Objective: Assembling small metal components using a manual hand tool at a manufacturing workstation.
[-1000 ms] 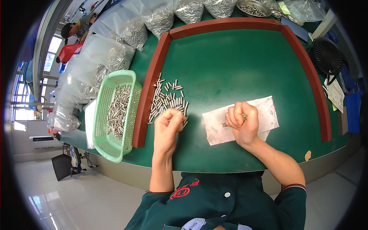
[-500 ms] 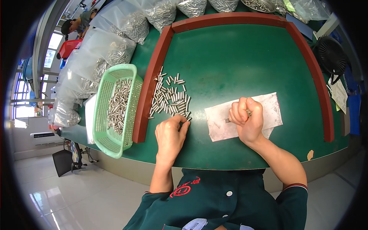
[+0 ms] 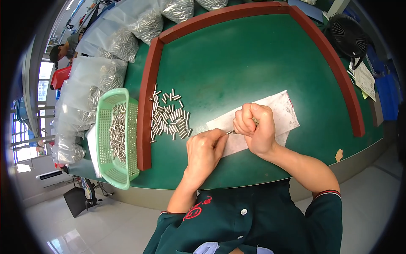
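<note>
My right hand (image 3: 256,129) is closed in a fist over a white paper sheet (image 3: 279,111) on the green table (image 3: 253,63), gripping several small metal pins. My left hand (image 3: 204,151) reaches to it, its fingertips pinching one small metal pin (image 3: 231,132) right at the right fist. A loose pile of short silver pins (image 3: 169,118) lies on the table to the left of both hands, beside the red-brown wooden rim (image 3: 146,122).
A light green plastic basket (image 3: 109,161) with more pins sits outside the rim at the left. Clear bags of metal parts (image 3: 105,46) pile along the far left edge. A black fan (image 3: 349,36) stands at the far right, with papers near it. Another person's cap shows at far left.
My left hand has moved from the pin pile rightward to meet my right fist. The right hand stays over the paper.
</note>
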### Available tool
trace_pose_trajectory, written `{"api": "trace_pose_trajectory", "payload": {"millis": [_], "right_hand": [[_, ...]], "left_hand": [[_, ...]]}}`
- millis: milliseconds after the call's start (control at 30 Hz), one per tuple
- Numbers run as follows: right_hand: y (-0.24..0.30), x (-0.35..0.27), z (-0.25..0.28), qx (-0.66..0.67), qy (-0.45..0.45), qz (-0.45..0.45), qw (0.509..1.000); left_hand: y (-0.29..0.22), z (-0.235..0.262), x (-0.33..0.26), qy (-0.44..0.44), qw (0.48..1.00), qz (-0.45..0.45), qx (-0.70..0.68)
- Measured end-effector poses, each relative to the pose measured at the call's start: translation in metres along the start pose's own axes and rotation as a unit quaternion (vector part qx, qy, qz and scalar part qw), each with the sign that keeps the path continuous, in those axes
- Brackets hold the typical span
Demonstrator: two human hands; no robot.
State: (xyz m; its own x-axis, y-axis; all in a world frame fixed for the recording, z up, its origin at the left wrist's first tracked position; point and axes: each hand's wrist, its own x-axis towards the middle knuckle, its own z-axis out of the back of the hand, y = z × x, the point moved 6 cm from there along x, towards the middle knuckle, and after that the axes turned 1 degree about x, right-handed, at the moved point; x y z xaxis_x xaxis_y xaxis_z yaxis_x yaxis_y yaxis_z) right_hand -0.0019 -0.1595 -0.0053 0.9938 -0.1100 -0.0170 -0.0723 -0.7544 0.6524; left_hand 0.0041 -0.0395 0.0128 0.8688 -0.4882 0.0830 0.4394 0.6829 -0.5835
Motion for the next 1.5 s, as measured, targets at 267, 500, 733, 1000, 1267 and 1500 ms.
{"api": "trace_pose_trajectory", "payload": {"millis": [267, 500, 733, 1000, 1267, 1500], "right_hand": [[-0.001, 0.003, 0.001, -0.019, 0.01, 0.007, 1.0], [-0.002, 0.002, 0.0, -0.03, 0.013, -0.001, 0.999], [-0.005, 0.0, -0.003, -0.056, 0.025, 0.012, 0.998], [-0.005, -0.001, -0.005, -0.128, 0.025, 0.033, 0.991], [-0.005, -0.002, -0.004, -0.095, 0.025, 0.001, 0.995], [-0.004, -0.001, -0.006, -0.079, 0.03, 0.002, 0.996]], "left_hand": [[0.001, -0.001, 0.001, 0.002, 1.0, 0.007, 0.009], [0.002, -0.002, 0.0, 0.004, 1.0, 0.011, -0.01], [0.001, -0.003, 0.001, -0.002, 1.0, -0.01, -0.004], [0.01, 0.001, 0.0, -0.022, 0.992, 0.043, -0.121], [0.031, -0.017, -0.009, 0.135, 0.643, 0.185, -0.731], [0.038, -0.018, -0.007, 0.122, 0.645, 0.237, -0.717]]}}
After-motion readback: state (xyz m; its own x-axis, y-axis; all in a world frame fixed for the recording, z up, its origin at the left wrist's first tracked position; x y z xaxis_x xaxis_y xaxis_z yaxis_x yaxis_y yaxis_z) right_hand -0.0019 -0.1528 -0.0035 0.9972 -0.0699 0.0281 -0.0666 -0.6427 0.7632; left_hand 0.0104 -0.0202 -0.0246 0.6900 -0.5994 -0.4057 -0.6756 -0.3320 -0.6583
